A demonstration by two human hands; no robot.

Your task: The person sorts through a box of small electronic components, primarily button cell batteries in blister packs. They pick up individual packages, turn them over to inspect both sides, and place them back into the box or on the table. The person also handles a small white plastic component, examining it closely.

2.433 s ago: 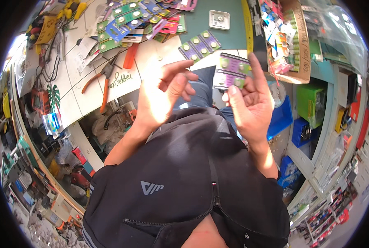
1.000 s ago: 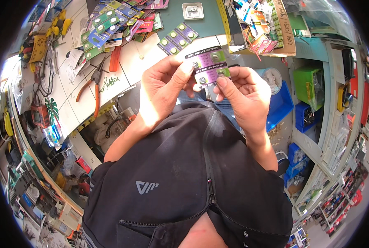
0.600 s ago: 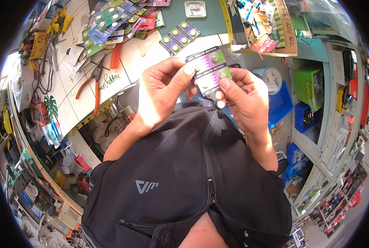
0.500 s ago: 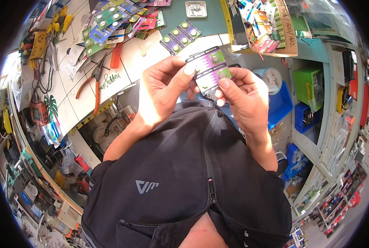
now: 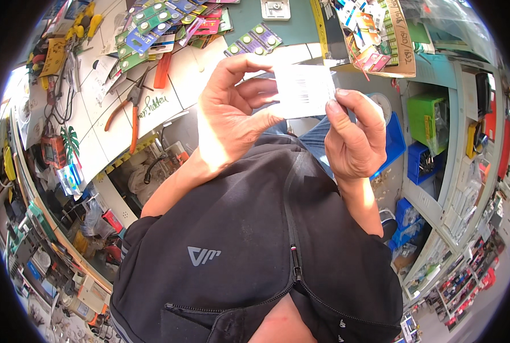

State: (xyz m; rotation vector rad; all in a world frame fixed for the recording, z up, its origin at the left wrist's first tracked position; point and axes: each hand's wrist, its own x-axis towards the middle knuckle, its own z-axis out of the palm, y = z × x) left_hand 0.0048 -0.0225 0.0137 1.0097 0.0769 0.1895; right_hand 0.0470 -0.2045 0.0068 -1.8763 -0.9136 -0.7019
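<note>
A button cell battery card is held up between my two hands, its white back with a barcode facing me. My left hand grips the card's left edge, thumb low on it and fingers curled behind. At the opposite edge, my right hand pinches the card between thumb and forefinger. The cells on the card's other side are hidden. Beyond my left hand, a purple and green button cell card lies on the workbench with its cells up.
Colourful battery cards are heaped at the far left. Orange-handled pliers and a red strip lie nearer. A small white square dish sits on a green mat. A cardboard box of packets stands far right, above a blue bin.
The battery card has been turned over: its cell side faced me before, its white back does now. My right hand has moved slightly right.
</note>
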